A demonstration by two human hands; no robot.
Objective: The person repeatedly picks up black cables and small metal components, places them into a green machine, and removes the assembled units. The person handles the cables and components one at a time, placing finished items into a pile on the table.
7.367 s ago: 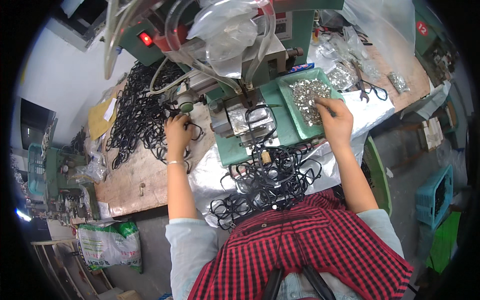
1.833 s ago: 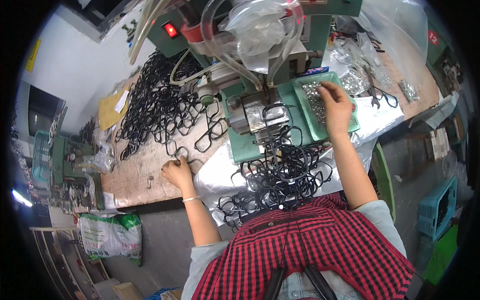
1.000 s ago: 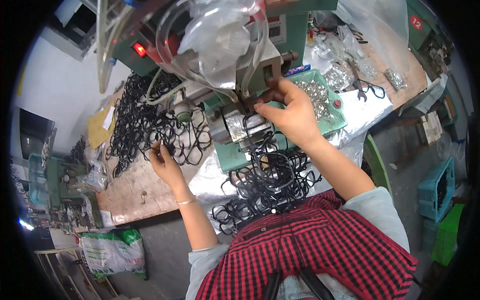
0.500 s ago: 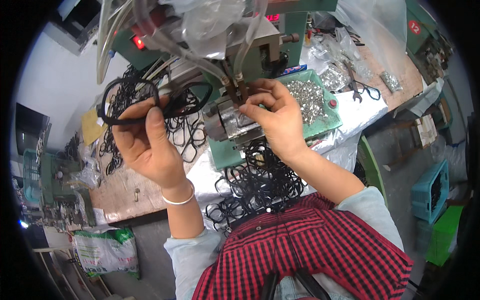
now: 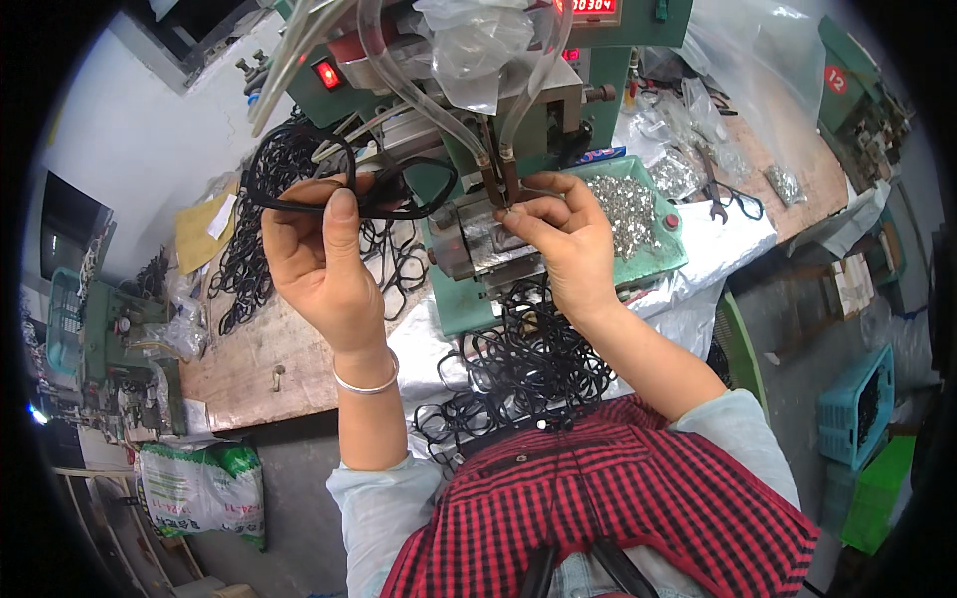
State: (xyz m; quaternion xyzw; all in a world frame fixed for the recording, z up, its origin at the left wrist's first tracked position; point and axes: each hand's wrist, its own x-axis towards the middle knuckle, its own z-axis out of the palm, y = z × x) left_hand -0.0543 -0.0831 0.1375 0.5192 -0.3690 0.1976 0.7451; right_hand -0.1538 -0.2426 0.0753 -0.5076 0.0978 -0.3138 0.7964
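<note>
My left hand [image 5: 329, 269] is closed on a black eyeglass frame [image 5: 351, 167], thumb and fingers pinching it near its middle, left of the machine's metal fixture block [image 5: 480, 237]. My right hand [image 5: 578, 244] is at the fixture, thumb and index finger pressed together just under two brownish metal electrode tips [image 5: 495, 184]. Whatever sits between those fingertips is too small to make out. Beside the right wrist, a green tray [image 5: 658, 267] holds many tiny silvery metal parts. Below the fixture lies a heap of black eyeglass frames [image 5: 528, 349].
Clear hoses [image 5: 419, 105] run down to the electrodes of the green machine [image 5: 608, 100]. Another pile of black frames [image 5: 244, 269] lies at left on the wooden table [image 5: 264, 349]. A wrench [image 5: 716, 194] and plastic bags [image 5: 678, 164] lie at right; a blue crate [image 5: 857, 409] stands on the floor.
The view has shifted, so the machine appears lower and farther right. My left hand still holds the eyeglass frame, now slightly nearer the fixture. The right fingers stay pinched below the electrodes.
</note>
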